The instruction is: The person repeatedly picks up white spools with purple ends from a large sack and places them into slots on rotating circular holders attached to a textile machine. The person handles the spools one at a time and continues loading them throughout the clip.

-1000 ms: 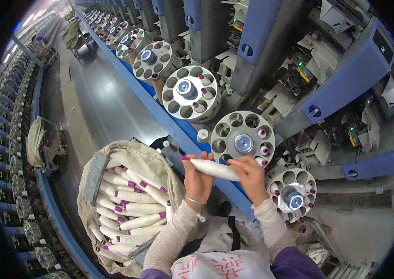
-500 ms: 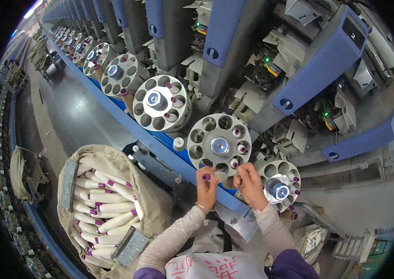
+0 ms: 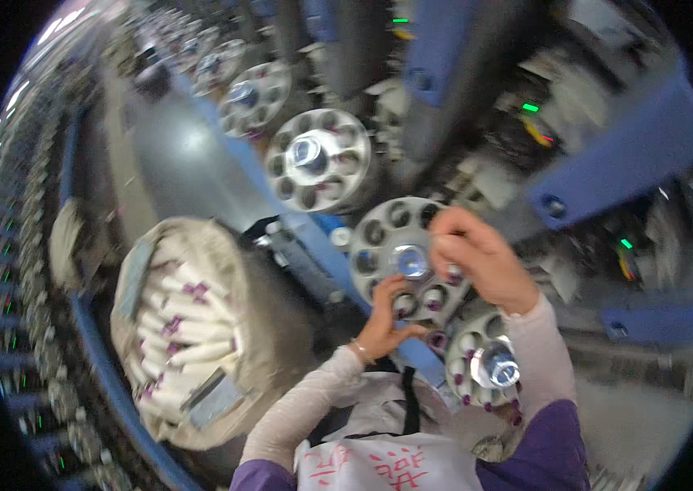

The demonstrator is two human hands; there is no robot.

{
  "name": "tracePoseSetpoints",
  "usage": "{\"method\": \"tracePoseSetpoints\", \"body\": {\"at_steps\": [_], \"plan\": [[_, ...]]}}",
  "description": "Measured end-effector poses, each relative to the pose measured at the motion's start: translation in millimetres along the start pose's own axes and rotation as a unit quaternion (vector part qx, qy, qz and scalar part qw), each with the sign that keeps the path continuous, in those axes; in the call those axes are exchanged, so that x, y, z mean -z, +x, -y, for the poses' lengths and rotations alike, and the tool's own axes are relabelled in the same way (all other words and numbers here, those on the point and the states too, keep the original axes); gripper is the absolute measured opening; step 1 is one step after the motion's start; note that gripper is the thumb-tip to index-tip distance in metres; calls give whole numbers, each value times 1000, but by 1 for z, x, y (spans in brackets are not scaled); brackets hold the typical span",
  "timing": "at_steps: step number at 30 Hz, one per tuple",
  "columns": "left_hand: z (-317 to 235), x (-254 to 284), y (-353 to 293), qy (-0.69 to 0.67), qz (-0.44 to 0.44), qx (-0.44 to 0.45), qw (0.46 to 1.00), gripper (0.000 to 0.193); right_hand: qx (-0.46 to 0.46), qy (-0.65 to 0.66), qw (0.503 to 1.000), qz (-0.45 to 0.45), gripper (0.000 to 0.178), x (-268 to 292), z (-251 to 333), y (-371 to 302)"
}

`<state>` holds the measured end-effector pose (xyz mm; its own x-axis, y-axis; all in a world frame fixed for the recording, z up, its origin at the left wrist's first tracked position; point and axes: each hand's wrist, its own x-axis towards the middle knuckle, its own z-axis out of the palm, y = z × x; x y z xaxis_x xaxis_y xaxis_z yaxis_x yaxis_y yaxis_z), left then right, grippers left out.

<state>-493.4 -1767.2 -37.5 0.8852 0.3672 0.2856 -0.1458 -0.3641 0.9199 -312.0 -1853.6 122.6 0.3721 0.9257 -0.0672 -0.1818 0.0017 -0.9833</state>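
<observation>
Fingers [image 3: 390, 288] of the left hand [image 3: 377, 327] are spread, the index finger and thumb standing well apart at the near edge of a pale round holder [image 3: 387, 244]. This holder has a ring of deep pockets around a blue, shiny hub [image 3: 410, 261]. Purple-tipped bobbins [image 3: 435, 304] stand in pockets on its near side, one of them close to the left hand's index finger. Just beside the left thumb's tip is the open, purple-rimmed end of a tube [image 3: 438, 340].

Above the right side of the same holder is the right hand [image 3: 481, 258], its fingers curled downward; blur makes it impossible to tell whether they pinch anything. Both forearms wear pale sleeves, purple higher up.

To the person's left, a beige canvas sack [image 3: 260, 311] is heaped with white yarn bobbins [image 3: 197, 327] with purple ends. A blue rail [image 3: 422, 358] runs diagonally between the sack and the holders. A second holder [image 3: 477, 366] sits nearby at lower right, and another [image 3: 324, 169] lies farther along the row.
</observation>
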Motion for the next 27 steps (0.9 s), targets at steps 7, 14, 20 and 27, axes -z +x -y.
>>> {"method": "tracePoseSetpoints", "body": {"at_steps": [7, 14, 20, 27], "plan": [[-64, 133, -79, 230, -131, 56, 963, 67, 100, -705, 693, 115, 17, -15, -89, 43], [-102, 357, -200, 480, 105, 275, 827, 40, 208, -443, 866, 97, 24, -168, -76, 89], [-106, 385, -250, 482, 139, 254, 827, 45, 179, -476, 842, 179, 36, -408, -184, 119], [-130, 428, -257, -39, -251, 129, 959, 52, 59, -148, 959, 236, 45, -391, -181, 118]]}}
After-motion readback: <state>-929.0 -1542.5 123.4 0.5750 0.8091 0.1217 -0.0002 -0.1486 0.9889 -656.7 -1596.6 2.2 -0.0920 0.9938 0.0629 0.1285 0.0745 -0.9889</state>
